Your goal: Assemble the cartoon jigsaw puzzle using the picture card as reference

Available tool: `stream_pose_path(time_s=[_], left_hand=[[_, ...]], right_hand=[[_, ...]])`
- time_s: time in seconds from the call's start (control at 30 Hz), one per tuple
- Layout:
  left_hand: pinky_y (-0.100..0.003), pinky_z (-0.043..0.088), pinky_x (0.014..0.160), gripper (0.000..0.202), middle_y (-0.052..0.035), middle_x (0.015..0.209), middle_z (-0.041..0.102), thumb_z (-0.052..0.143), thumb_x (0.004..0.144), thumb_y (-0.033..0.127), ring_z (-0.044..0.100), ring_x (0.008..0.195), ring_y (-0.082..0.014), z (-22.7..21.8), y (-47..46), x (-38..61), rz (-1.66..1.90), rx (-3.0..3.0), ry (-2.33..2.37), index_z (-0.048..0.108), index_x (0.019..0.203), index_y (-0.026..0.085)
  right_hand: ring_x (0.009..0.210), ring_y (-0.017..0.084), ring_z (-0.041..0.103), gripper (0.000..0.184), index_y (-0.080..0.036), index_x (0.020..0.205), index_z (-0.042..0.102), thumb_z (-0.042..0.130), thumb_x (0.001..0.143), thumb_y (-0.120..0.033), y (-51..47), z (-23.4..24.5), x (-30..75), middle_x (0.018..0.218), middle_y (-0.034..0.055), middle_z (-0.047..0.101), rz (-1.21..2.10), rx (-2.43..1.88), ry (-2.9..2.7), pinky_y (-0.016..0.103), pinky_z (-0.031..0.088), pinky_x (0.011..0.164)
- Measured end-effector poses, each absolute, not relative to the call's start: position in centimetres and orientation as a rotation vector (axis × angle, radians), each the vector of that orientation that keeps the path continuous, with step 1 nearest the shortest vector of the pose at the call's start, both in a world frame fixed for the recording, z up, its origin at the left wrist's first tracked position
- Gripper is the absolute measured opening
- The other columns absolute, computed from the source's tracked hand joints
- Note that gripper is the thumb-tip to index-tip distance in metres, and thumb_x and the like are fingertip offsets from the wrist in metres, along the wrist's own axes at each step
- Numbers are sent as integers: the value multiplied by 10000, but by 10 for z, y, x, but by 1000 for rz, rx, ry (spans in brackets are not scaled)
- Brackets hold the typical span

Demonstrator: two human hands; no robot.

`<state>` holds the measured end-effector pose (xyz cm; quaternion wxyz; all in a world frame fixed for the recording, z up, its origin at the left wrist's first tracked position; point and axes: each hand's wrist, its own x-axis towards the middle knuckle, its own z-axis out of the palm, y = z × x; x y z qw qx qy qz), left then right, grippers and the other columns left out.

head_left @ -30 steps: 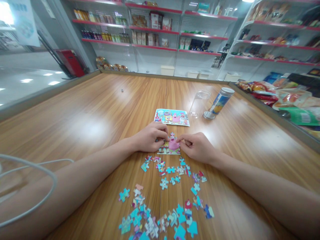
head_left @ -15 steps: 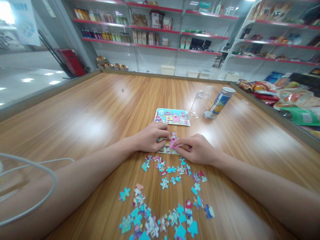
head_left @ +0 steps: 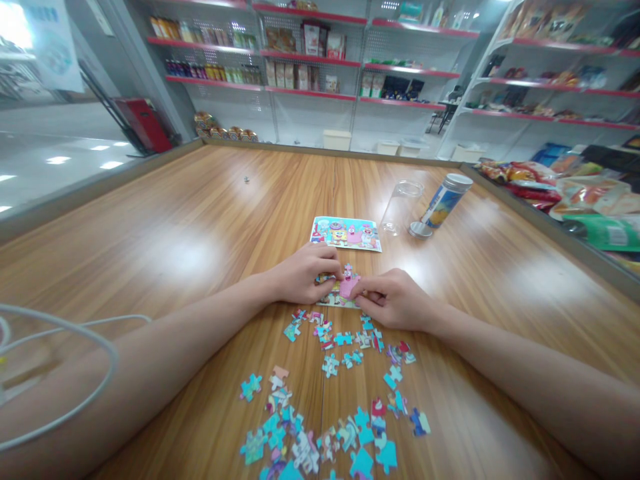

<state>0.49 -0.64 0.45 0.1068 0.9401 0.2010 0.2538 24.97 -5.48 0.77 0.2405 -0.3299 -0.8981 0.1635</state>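
A partly joined jigsaw puzzle [head_left: 349,288] with a pink starfish character lies on the table between my hands. My left hand [head_left: 311,273] is closed at its left side, its curled fingers and thumb on the joined pieces and covering some of them. From the right, my right hand [head_left: 393,297] grips the puzzle's edge, index finger and thumb close together at the pink part. Any single piece in those fingers is hidden. Just behind stands out a colourful picture card [head_left: 346,234] showing cartoon characters. Loose puzzle pieces [head_left: 343,339] lie in front of the hands.
More loose pieces [head_left: 305,450] spread nearer to me. Behind the right hand are a clear plastic cylinder [head_left: 401,208], a blue canister [head_left: 447,201] and a metal lid [head_left: 420,229]. A white cable [head_left: 107,347] loops at left. Snack packets [head_left: 590,193] lie beyond the right edge.
My right fingertips have shifted very slightly right along the pink part. The left hand keeps its place on the puzzle, and the loose pieces lie as before.
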Motion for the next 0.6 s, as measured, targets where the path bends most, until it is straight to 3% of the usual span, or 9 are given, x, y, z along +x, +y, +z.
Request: stream_pose_path(time_s=[0.6], left_hand=[[-319, 448, 817, 146, -64, 896, 642, 580, 870, 185, 590, 886, -189, 6, -7, 7, 748, 2780, 617, 721, 908, 179]], right_hand=[[460, 73, 400, 149, -203, 916, 712, 584, 846, -169, -55, 10, 251, 515, -80, 441, 507, -872, -2466, 213, 315, 525]])
